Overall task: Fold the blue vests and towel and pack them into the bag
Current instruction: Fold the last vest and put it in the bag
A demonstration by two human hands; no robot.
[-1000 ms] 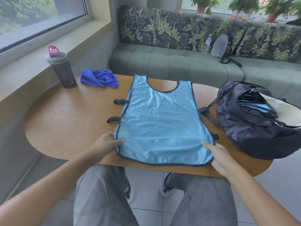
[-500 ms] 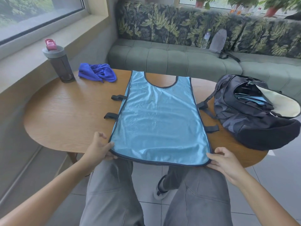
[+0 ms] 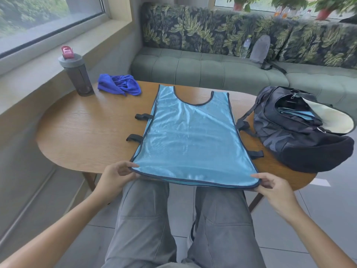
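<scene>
- Step in hand: folding of one light blue vest (image 3: 190,136). It lies flat along the middle of the table (image 3: 87,130), neck hole toward the far edge, hem lifted just off the near edge over my lap.
- My left hand (image 3: 116,176) pinches the hem's left corner between thumb and fingers; my right hand (image 3: 270,187) pinches the right corner the same way. Both hold only the vest.
- Judgement: the vest is spread but not yet folded. The next move calls for carrying the hem up and over toward the neck hole, with both corners kept level so the edges meet square.
- Risk, as I judge it: the fabric looks slick and thin and may slide or bunch; the black side straps (image 3: 142,117) stick out at both sides and could need tucking in.
- Bag (image 3: 301,136): dark backpack lying at the right edge of the table, just beside the vest, top zip open, pale lining turned out. Light blue cloth shows inside, probably a vest already packed; how many I cannot tell.
- Towel (image 3: 118,85): dark blue, crumpled at the far left edge, unfolded, untouched.
- Bottle (image 3: 76,74): grey, with a pink cap, at the far left corner beside the towel; contents not discernible.
</scene>
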